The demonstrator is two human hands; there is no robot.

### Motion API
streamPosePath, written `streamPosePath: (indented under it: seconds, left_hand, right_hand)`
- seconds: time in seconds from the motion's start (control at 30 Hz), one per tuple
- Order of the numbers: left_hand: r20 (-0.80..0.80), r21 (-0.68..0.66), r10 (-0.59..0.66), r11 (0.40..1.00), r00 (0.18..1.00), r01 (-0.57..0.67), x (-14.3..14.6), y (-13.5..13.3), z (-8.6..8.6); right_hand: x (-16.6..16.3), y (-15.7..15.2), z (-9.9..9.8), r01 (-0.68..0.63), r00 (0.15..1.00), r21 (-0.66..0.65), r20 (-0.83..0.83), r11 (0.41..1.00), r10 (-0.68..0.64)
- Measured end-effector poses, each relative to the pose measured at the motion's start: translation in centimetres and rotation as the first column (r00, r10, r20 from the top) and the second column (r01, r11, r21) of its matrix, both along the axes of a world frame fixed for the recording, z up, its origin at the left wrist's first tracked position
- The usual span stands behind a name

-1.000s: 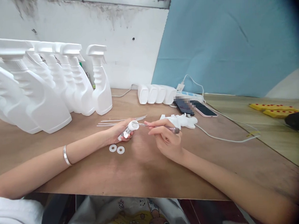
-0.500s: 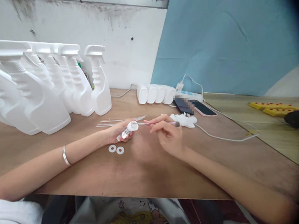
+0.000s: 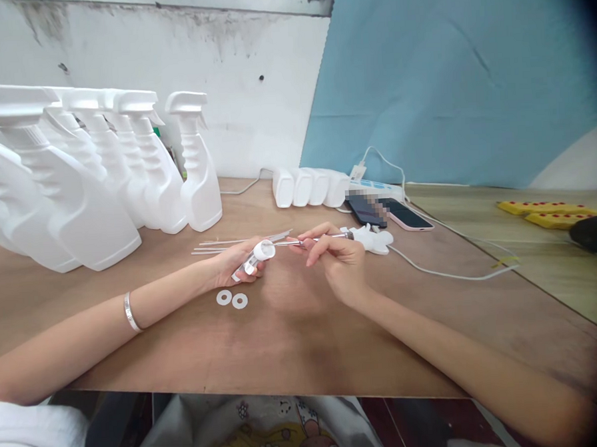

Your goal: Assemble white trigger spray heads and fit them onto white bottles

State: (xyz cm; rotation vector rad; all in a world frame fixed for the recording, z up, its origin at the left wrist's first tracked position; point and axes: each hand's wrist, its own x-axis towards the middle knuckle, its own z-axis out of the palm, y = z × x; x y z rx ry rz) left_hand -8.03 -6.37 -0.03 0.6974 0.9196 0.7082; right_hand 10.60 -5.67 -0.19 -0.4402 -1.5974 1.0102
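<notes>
- white plastic sprayer part (image 3: 261,253), off the desk (image 3: 265,352) in the left hand (image 3: 235,261); fingers wrapped round its body, round end turned toward the right.
- right hand (image 3: 338,260) pinches a slim metal-shafted tool (image 3: 287,243), held nearly level; tip at the part's round end, whether inside or only against it cannot be told.
- hands apart from each other, each closed on its own piece, both over the middle of the desk.
- silver bracelet (image 3: 128,312) on the left wrist.
- two flat white washers (image 3: 232,299), side by side on the desk, just in front of the left hand.
- thin white tubes (image 3: 207,251) lying behind the left hand, partly hidden by it.
- loose white plastic pieces (image 3: 377,239) just behind the right hand, partly covered.
- white spray bottles (image 3: 201,188) upright, grouped along the left side.
- row of white plastic covers (image 3: 310,187) near the wall; power strip (image 3: 379,190) beside it.
- two phones (image 3: 409,215) near the strip; white cable (image 3: 446,277) looping right.
</notes>
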Motion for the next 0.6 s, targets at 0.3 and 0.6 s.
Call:
streamPosePath:
  seconds: [0.3, 0.6]
  left_hand:
    - [0.078, -0.022, -0.049, 0.998, 0.996, 0.051, -0.48, 0.45, -0.4]
    - [0.084, -0.009, -0.06, 0.998, 0.995, 0.061, -0.47, 0.39, -0.44]
  right_hand:
    - [-0.2, -0.04, -0.35, -0.023, 0.997, -0.065, -0.077, 0.998, 0.017]
    - [-0.32, -0.14, -0.34, -0.038, 0.993, -0.096, -0.113, 0.995, 0.027]
